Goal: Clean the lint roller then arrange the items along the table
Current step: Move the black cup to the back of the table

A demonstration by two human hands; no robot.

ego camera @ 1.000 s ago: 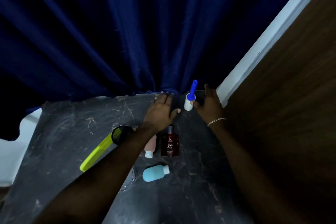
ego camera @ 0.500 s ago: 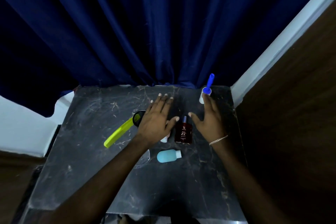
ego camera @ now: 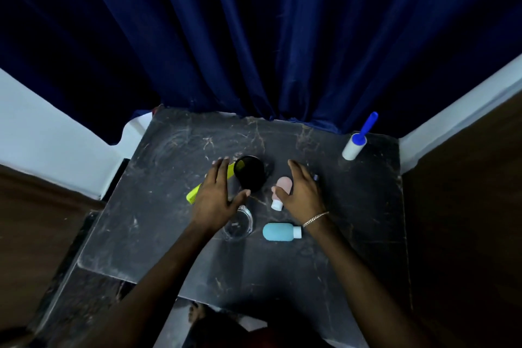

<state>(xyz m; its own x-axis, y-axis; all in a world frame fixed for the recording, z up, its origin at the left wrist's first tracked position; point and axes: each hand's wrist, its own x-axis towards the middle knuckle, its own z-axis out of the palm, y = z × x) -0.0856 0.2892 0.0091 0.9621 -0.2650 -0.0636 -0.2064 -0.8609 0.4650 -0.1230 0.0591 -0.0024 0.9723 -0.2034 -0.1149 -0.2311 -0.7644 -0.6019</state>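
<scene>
On the table point(ego camera: 158, 223), both spread hands hover: left hand point(ego camera: 214, 198), right hand point(ego camera: 302, 192).

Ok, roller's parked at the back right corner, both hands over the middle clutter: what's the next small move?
Probably close the right hand on the pink bottle and carry it toward the lint roller. The open hand already hovers over the bottle, which lies loose on its side mid-table, while the roller stands at the table's back edge.
</scene>
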